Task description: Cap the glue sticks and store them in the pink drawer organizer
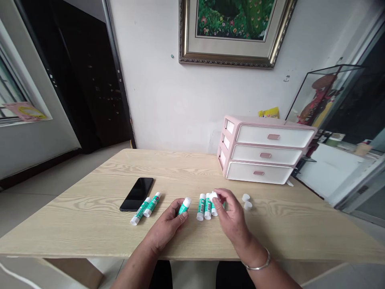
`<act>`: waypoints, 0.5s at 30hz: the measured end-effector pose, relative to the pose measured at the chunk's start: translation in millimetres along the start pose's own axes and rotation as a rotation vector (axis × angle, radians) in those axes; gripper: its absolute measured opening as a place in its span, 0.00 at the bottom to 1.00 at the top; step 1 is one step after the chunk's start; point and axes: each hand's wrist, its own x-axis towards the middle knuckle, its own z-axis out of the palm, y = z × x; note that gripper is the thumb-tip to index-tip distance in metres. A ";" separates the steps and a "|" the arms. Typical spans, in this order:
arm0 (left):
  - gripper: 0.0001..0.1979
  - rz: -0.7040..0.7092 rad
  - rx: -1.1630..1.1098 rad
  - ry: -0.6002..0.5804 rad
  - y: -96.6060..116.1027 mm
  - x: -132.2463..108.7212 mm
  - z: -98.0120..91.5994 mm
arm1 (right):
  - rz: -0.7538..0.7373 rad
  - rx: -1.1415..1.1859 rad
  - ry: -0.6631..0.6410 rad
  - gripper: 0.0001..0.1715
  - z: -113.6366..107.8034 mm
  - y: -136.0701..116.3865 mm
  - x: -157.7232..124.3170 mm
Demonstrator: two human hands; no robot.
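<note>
Pale wood-grain table [57,228] runs across the view, with the work gathered near its front edge. The left hand [166,225] holds a green-and-white glue stick [184,206] tilted up and clear of the tabletop, its fingers [177,212] curled closed around the barrel. That wrapped grip keeps the stick steady. The right hand [232,216] hangs just beyond, its fingertips [219,195] bunched and barely parted around a small white cap [213,196]; they seem to pinch it, though the hand partly hides it. A light fingertip pinch suits a piece this small. Beneath those fingers lie three more glue sticks [201,206] side by side, white ends toward the person, and a fourth stick [223,205] shows green behind the hand. Two loose caps [246,201] sit just to the right. Farther left, two other sticks [146,207] lie beside a black phone [136,194]. Behind everything stands a pink-and-white drawer unit [264,150], below a framed painting [224,56] on the wall. A silver bangle [258,261] circles the right wrist.
</note>
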 end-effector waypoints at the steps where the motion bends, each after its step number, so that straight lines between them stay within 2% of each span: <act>1: 0.19 -0.005 0.005 -0.004 -0.3 -0.2 -0.5 | -0.010 0.032 -0.033 0.12 8.0 -2.8 1.0; 7: 0.19 -0.003 -0.015 -0.005 -2.4 1.3 -2.2 | 0.006 0.133 -0.149 0.12 41.7 11.9 -7.2; 10: 0.18 -0.006 -0.015 0.000 0.7 0.4 -1.5 | 0.055 0.124 -0.186 0.12 45.1 19.1 -13.7; 15: 0.18 -0.024 0.017 0.011 -0.9 -0.7 -1.5 | 0.046 0.097 -0.212 0.10 41.7 17.7 -17.3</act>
